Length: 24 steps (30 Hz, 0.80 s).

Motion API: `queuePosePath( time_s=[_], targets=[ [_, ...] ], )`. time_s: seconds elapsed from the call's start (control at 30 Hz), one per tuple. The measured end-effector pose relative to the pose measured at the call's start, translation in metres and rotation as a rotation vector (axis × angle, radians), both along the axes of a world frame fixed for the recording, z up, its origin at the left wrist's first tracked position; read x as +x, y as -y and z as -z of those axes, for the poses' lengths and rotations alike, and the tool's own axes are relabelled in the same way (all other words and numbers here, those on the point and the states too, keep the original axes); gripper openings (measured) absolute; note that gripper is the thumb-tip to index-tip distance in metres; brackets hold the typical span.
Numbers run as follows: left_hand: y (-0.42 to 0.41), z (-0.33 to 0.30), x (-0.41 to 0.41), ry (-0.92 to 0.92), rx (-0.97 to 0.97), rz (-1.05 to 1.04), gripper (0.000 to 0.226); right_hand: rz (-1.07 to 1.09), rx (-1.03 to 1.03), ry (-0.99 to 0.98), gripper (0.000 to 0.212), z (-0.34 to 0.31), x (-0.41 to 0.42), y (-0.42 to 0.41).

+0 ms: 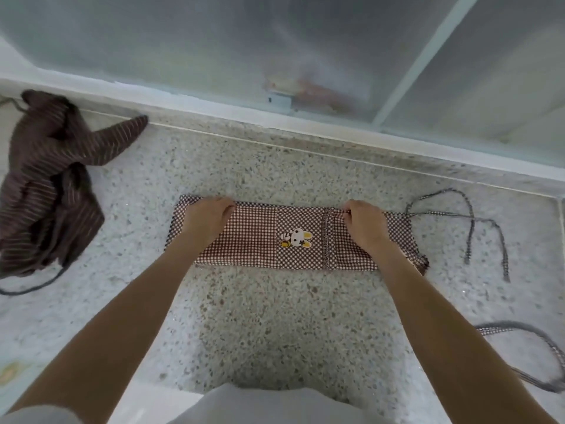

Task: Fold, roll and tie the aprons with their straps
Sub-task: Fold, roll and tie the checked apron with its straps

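Speckled stone floor everywhere, gray with dark dots. Along the far side, a big frosted sliding door in a pale frame, with something blurry and orange behind the glass, too foggy to tell. On the left, well apart from the hands, a brown striped apron in a messy heap, with a dark strap curling out from under it on the floor. In the middle, a brown and white checked apron folded into a long flat band, lying straight on the floor. On its front, a pocket with a lace edge down one side; whether anything is inside, cannot tell. On the pocket, a little white bunny patch with a yellow bee. Out to the right of the band, checked straps in loose loops on the floor, and one more strap loop nearer, by the right edge. Left hand on the left end of the band, fingers curled over the far edge, gripping the cloth. Right hand near the right end, just past the lace edge, fingers bent down and pinching the far edge of the cloth. Both bare arms stretched out from the bottom.
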<state>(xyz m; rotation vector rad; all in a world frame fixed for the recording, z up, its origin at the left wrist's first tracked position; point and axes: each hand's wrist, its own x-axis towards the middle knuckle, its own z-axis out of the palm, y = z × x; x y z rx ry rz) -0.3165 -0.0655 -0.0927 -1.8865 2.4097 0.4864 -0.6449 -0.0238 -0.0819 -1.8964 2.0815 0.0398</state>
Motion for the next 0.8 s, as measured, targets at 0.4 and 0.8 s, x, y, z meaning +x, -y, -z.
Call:
queuePosePath(
  time_s=[0.4,0.8],
  targets=[
    [0.017,0.01,-0.01,0.079,-0.019,0.039,0.025,0.113,-0.005,-0.024,0.021,0.017,0.005,0.001],
    [-0.025,-0.002,-0.087,-0.208,-0.079,0.414,0.024,0.198,-0.418,0.209,0.023,-0.009,-0.024,-0.081]
  ],
)
